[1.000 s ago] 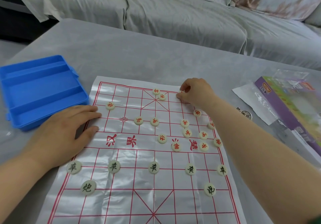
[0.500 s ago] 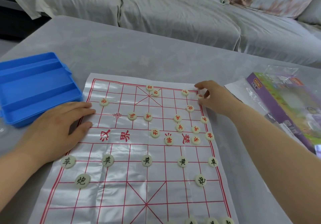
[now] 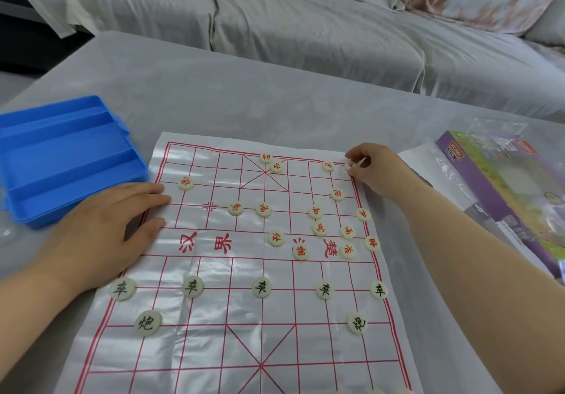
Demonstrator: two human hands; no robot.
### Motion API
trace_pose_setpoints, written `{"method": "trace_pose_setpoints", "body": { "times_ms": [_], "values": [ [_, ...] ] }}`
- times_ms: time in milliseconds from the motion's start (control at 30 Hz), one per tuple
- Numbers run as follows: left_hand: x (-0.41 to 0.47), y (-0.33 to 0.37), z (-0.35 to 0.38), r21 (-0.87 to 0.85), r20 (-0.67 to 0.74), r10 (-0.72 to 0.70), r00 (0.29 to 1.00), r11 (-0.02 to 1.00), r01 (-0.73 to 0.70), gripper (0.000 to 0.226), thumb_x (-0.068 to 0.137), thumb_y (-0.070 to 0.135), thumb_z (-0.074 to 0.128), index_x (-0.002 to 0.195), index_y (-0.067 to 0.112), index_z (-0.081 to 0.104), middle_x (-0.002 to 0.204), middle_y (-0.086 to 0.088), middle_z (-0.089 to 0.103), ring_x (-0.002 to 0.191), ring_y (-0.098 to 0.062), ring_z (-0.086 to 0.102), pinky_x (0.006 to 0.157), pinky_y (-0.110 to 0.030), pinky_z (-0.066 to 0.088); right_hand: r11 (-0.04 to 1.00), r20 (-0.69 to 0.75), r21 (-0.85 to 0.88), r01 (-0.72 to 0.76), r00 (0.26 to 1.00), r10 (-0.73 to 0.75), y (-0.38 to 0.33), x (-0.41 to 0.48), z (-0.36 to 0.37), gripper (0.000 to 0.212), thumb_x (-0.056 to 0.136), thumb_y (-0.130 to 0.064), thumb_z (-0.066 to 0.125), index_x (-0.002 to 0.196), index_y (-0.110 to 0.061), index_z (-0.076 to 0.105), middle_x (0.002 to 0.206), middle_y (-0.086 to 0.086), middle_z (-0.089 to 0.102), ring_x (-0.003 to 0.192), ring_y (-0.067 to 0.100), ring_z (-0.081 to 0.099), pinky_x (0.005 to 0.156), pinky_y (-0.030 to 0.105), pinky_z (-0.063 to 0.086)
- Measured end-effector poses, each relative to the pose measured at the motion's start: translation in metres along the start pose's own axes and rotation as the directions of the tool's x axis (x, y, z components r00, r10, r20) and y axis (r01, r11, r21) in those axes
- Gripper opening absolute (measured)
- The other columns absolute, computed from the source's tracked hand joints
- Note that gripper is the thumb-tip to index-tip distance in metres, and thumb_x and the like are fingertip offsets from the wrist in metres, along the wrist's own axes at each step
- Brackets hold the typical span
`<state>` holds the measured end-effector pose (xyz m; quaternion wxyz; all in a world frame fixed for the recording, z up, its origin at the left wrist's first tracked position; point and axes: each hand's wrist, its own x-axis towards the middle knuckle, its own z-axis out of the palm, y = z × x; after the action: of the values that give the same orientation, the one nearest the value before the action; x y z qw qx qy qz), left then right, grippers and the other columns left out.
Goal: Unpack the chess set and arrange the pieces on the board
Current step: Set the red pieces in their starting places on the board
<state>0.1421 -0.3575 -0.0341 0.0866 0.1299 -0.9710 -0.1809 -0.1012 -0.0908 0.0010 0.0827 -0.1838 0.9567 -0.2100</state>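
Observation:
A plastic-sheet chess board (image 3: 214, 326) with red lines lies on the grey table. Several cream round pieces with red characters sit scattered over its far half, such as one piece (image 3: 186, 183) at the left. A row of black-character pieces (image 3: 261, 287) lines the near half, with two more below. My left hand (image 3: 101, 231) lies flat on the board's left edge, fingers straight. My right hand (image 3: 374, 169) pinches a red-character piece (image 3: 349, 165) at the board's far right corner. Another red piece (image 3: 328, 166) sits just left of it.
A blue compartment tray (image 3: 61, 155) stands left of the board. A colourful box in a clear plastic bag (image 3: 504, 185) lies at the right edge. A sofa under a grey sheet (image 3: 305, 20) runs behind the table.
My right hand left one red piece on the far row, then moved right to the far right corner with another piece. My left hand stayed on the board's edge.

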Motion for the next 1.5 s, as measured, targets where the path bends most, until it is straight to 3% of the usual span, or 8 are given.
{"method": "trace_pose_setpoints", "body": {
  "times_ms": [200, 267, 433, 567, 800, 933, 1133, 1500],
  "values": [
    [0.001, -0.001, 0.000, 0.014, 0.010, -0.004, 1.000, 1.000, 0.003, 0.058, 0.073, 0.047, 0.036, 0.118, 0.018, 0.058, 0.128, -0.002, 0.054, 0.116, -0.026, 0.049, 0.097, -0.042, 0.035, 1.000, -0.006, 0.021, 0.003, 1.000, -0.003, 0.000, -0.005, -0.002, 0.038, 0.087, -0.018, 0.056, 0.124, -0.018, 0.048, 0.119, 0.001, 0.053, 0.092, 0.012, 0.046, 0.081, 0.025, 0.040],
    [0.001, -0.002, 0.000, 0.016, 0.011, -0.001, 1.000, 1.000, 0.001, 0.059, 0.073, 0.049, 0.034, 0.118, 0.017, 0.058, 0.127, -0.003, 0.055, 0.115, -0.027, 0.050, 0.096, -0.044, 0.036, 0.999, -0.047, 0.038, 0.009, 0.999, -0.007, -0.001, -0.016, -0.006, 0.035, 0.087, -0.019, 0.056, 0.121, -0.019, 0.049, 0.110, -0.002, 0.051, 0.087, 0.011, 0.046, 0.076, 0.020, 0.039],
    [0.000, -0.003, 0.000, 0.035, 0.014, 0.003, 1.000, 0.999, -0.003, 0.062, 0.073, 0.053, 0.032, 0.116, 0.017, 0.059, 0.126, -0.005, 0.056, 0.113, -0.030, 0.052, 0.094, -0.047, 0.038, 1.000, -0.032, 0.019, 0.018, 0.999, -0.018, 0.010, -0.069, -0.014, 0.010, 0.085, -0.022, 0.059, 0.089, -0.027, 0.051, 0.086, -0.010, 0.048, 0.072, 0.007, 0.046, 0.063, 0.017, 0.034],
    [0.000, -0.001, 0.000, 0.046, 0.013, -0.005, 1.000, 0.999, 0.004, 0.063, 0.072, 0.053, 0.032, 0.117, 0.018, 0.059, 0.126, -0.004, 0.056, 0.114, -0.030, 0.051, 0.095, -0.047, 0.037, 0.999, 0.125, 0.018, 0.033, 0.991, -0.035, 0.019, -0.108, -0.018, 0.021, 0.082, -0.025, 0.062, 0.074, -0.037, 0.047, 0.080, -0.014, 0.049, 0.070, 0.005, 0.046, 0.057, 0.013, 0.034],
    [-0.001, 0.003, -0.002, 0.033, 0.023, -0.020, 1.000, 0.999, 0.019, 0.061, 0.072, 0.050, 0.034, 0.117, 0.017, 0.058, 0.128, -0.005, 0.055, 0.116, -0.030, 0.049, 0.097, -0.047, 0.036, 0.999, 0.163, -0.014, 0.036, 0.986, -0.033, 0.018, -0.118, -0.013, 0.021, 0.080, -0.028, 0.064, 0.091, -0.032, 0.047, 0.082, -0.020, 0.043, 0.071, 0.002, 0.045, 0.061, 0.007, 0.034],
    [-0.001, 0.004, -0.004, 0.024, 0.035, -0.020, 0.999, 1.000, 0.019, 0.062, 0.071, 0.051, 0.034, 0.118, 0.018, 0.057, 0.129, -0.005, 0.054, 0.117, -0.029, 0.048, 0.098, -0.047, 0.036, 0.986, 0.145, -0.044, 0.160, 0.978, -0.152, 0.006, -0.124, -0.004, 0.019, 0.079, -0.030, 0.064, 0.091, -0.033, 0.049, 0.083, -0.022, 0.038, 0.073, -0.002, 0.042, 0.061, 0.005, 0.035],
    [-0.002, 0.004, -0.004, 0.027, 0.054, -0.031, 0.998, 0.999, 0.029, 0.047, 0.080, 0.040, 0.046, 0.121, 0.020, 0.054, 0.132, -0.002, 0.051, 0.120, -0.027, 0.046, 0.100, -0.046, 0.035, 0.943, 0.183, -0.128, 0.308, 0.942, -0.282, -0.001, -0.123, 0.004, 0.031, 0.085, -0.023, 0.059, 0.115, -0.028, 0.055, 0.106, -0.014, 0.038, 0.092, -0.001, 0.033, 0.072, 0.004, 0.022],
    [-0.002, 0.006, -0.005, 0.021, 0.047, -0.039, 0.998, 0.999, 0.038, 0.041, 0.081, 0.029, 0.056, 0.121, 0.018, 0.055, 0.132, -0.003, 0.051, 0.121, -0.027, 0.045, 0.101, -0.044, 0.033, 0.916, 0.254, -0.223, 0.333, 0.927, -0.275, -0.004, -0.115, -0.002, 0.025, 0.084, -0.029, 0.058, 0.109, -0.025, 0.059, 0.111, -0.009, 0.045, 0.089, -0.001, 0.034, 0.073, 0.008, 0.028]
  ]
}}
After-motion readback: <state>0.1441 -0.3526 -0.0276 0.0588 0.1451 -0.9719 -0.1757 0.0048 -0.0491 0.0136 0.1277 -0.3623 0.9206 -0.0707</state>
